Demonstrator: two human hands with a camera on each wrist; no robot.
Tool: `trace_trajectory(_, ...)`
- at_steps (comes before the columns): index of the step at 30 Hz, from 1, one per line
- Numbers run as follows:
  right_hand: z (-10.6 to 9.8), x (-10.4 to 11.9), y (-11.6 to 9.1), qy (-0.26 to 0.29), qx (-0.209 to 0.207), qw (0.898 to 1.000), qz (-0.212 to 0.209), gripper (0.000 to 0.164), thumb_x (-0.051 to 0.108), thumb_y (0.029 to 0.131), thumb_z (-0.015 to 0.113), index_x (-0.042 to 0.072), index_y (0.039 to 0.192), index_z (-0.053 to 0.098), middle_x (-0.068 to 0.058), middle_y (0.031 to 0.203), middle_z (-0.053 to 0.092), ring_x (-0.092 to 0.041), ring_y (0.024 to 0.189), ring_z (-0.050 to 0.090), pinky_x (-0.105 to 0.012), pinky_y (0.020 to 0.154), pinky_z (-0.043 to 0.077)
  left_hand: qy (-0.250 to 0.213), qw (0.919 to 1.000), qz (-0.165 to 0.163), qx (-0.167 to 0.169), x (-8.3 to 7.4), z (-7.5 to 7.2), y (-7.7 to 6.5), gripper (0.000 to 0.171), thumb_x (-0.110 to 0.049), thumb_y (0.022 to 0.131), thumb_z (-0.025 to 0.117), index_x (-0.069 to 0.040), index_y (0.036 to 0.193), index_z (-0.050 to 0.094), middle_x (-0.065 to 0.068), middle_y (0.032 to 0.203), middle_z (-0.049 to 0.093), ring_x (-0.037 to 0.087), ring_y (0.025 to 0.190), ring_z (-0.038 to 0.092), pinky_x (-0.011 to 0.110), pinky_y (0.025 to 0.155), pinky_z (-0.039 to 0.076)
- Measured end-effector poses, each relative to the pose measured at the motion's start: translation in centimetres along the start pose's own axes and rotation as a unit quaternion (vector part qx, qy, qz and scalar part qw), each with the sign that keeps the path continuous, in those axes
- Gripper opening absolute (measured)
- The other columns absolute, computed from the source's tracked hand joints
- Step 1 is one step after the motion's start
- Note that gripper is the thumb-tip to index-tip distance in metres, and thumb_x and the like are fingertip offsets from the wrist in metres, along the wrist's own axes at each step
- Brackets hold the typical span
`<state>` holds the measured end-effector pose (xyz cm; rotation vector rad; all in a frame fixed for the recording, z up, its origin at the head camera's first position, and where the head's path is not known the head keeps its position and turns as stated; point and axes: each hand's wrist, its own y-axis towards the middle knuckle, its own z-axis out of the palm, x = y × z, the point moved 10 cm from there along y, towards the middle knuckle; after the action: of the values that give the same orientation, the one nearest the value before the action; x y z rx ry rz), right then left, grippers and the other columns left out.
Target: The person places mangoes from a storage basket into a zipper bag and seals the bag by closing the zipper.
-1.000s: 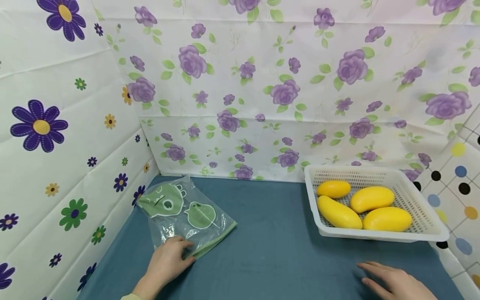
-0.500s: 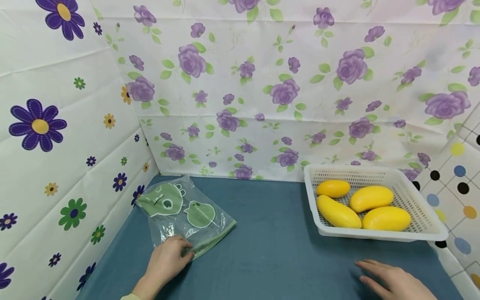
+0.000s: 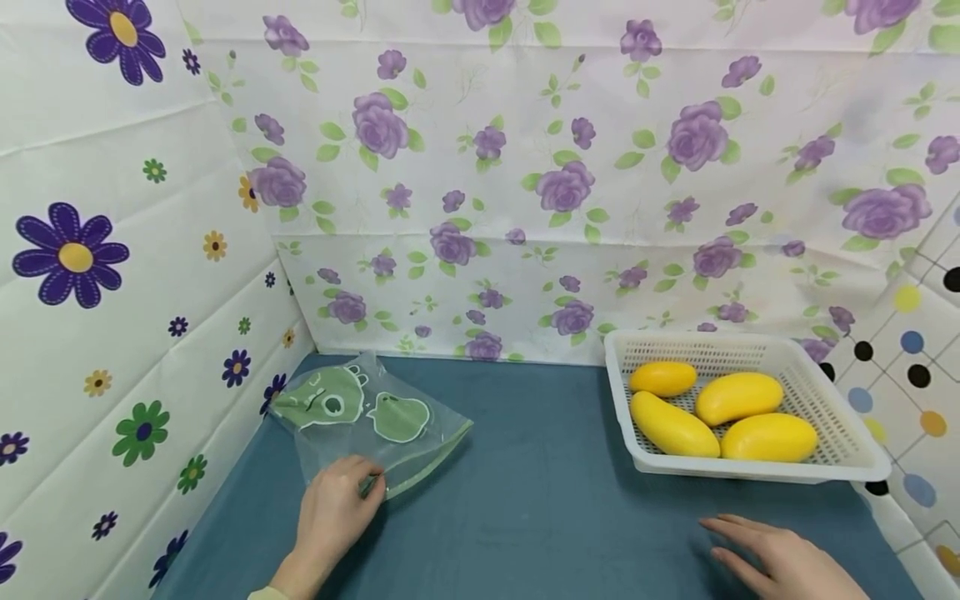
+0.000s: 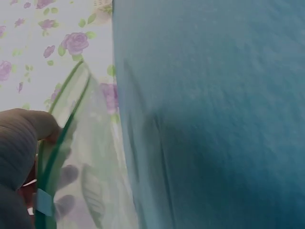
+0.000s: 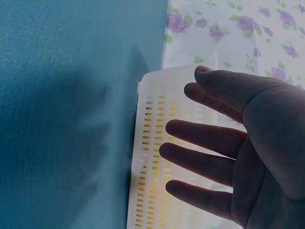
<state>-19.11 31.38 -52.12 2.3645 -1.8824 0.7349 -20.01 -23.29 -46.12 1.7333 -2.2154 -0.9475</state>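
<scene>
My left hand [image 3: 339,508] pinches the near edge of a clear zip bag [image 3: 397,417] printed with green cartoon animals, at the table's left. In the left wrist view the thumb and fingers grip the bag's green zip edge [image 4: 71,119], where a pale slider shows. The mouth end is raised off the table there. My right hand [image 3: 783,558] is at the lower right in front of a white plastic basket [image 3: 757,471], holding nothing. Its fingers [image 5: 205,162] are spread and nearly straight in the right wrist view. Several yellow mangoes [image 3: 738,396] lie in the basket.
A blue cloth [image 3: 525,467] covers the table. A white sheet with purple roses [image 3: 517,208] stands behind it. Flower-print sheeting [image 3: 112,333] closes the left side, and dotted sheeting [image 3: 907,375] the right, close beside the basket.
My left hand has taken hold of the bag's near edge and lifted it a little from the table. The right hand has shifted slightly left. The basket and mangoes stay in place.
</scene>
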Motion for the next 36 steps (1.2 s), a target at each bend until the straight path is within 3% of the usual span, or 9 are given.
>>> trace_trajectory(5, -0.3, 0.2, -0.2, -0.001, -0.001, 1.0, 0.005, 0.047, 0.043, 0.095, 0.081, 0.018, 0.134, 0.075, -0.009, 0.133, 0.072, -0.038, 0.115, 0.07, -0.06, 0.096, 0.056, 0.003, 0.9955, 0.049, -0.082, -1.3, -1.5, 0.5, 0.018, -0.004, 0.074, 0.089, -0.015, 0.085, 0.081, -0.001, 0.087, 0.075, 0.019, 0.073, 0.071, 0.042, 0.057, 0.054)
trace_trajectory(9, -0.3, 0.5, -0.4, -0.002, -0.003, 1.0, 0.0, 0.048, 0.044, 0.095, 0.08, 0.018, 0.135, 0.075, -0.01, 0.132, 0.072, -0.038, 0.115, 0.07, -0.059, 0.095, 0.056, -0.007, 0.9904, 0.061, -0.123, -2.0, -2.4, 0.8, 0.018, -0.003, 0.075, 0.089, -0.014, 0.088, 0.083, -0.001, 0.089, 0.076, 0.019, 0.075, 0.071, 0.041, 0.058, 0.054)
trace_trajectory(13, -0.4, 0.7, -0.5, -0.003, -0.005, 1.0, -0.003, 0.048, 0.044, 0.095, 0.08, 0.019, 0.135, 0.074, -0.01, 0.132, 0.072, -0.038, 0.115, 0.07, -0.059, 0.095, 0.056, -0.02, 0.9877, 0.065, -0.14, -2.6, -2.7, 1.1, 0.02, -0.003, 0.076, 0.09, -0.014, 0.091, 0.084, -0.002, 0.091, 0.077, 0.018, 0.076, 0.071, 0.041, 0.061, 0.056)
trace_trajectory(20, -0.4, 0.7, -0.5, 0.002, -0.012, 1.0, -0.005, 0.047, 0.044, 0.095, 0.081, 0.02, 0.135, 0.075, -0.007, 0.132, 0.072, -0.035, 0.114, 0.071, -0.059, 0.094, 0.057, -0.062, 0.9857, 0.077, -0.136, -3.9, -1.8, 1.3, 0.019, -0.003, 0.079, 0.088, -0.013, 0.094, 0.084, -0.001, 0.094, 0.077, 0.02, 0.079, 0.071, 0.044, 0.064, 0.055)
trace_trajectory(26, -0.3, 0.8, -0.4, 0.003, -0.01, 1.0, -0.006, 0.047, 0.045, 0.095, 0.08, 0.021, 0.135, 0.075, -0.007, 0.132, 0.072, -0.035, 0.115, 0.071, -0.059, 0.095, 0.056, -0.088, 0.9805, 0.145, -0.098, -5.9, 0.0, 1.0, 0.024, -0.003, 0.076, 0.091, -0.014, 0.096, 0.084, -0.002, 0.096, 0.075, 0.018, 0.084, 0.071, 0.041, 0.071, 0.056)
trace_trajectory(30, -0.3, 0.8, -0.5, 0.004, -0.008, 1.0, -0.008, 0.048, 0.046, 0.095, 0.08, 0.021, 0.136, 0.074, -0.008, 0.133, 0.072, -0.035, 0.114, 0.071, -0.059, 0.094, 0.057, -0.086, 0.9785, 0.178, -0.058, -6.4, 1.3, 0.7, 0.027, -0.007, 0.074, 0.096, -0.016, 0.097, 0.084, -0.003, 0.099, 0.074, 0.017, 0.089, 0.07, 0.042, 0.08, 0.056)
trace_trajectory(33, -0.4, 0.8, -0.5, 0.004, -0.009, 1.0, -0.009, 0.048, 0.046, 0.095, 0.08, 0.021, 0.136, 0.074, -0.008, 0.133, 0.072, -0.035, 0.114, 0.071, -0.058, 0.093, 0.057, -0.063, 0.9852, 0.159, -0.012, -5.7, 2.0, 0.5, 0.034, -0.012, 0.071, 0.1, -0.02, 0.1, 0.084, -0.002, 0.107, 0.073, 0.019, 0.097, 0.07, 0.046, 0.083, 0.057)
trace_trajectory(36, -0.3, 0.6, -0.5, 0.004, -0.01, 1.0, -0.009, 0.048, 0.045, 0.095, 0.08, 0.021, 0.136, 0.074, -0.008, 0.132, 0.072, -0.035, 0.114, 0.071, -0.059, 0.093, 0.057, -0.036, 0.992, 0.103, 0.064, -4.1, 2.7, 0.0, 0.044, -0.018, 0.071, 0.101, -0.022, 0.111, 0.084, 0.001, 0.121, 0.072, 0.025, 0.109, 0.069, 0.054, 0.087, 0.057)
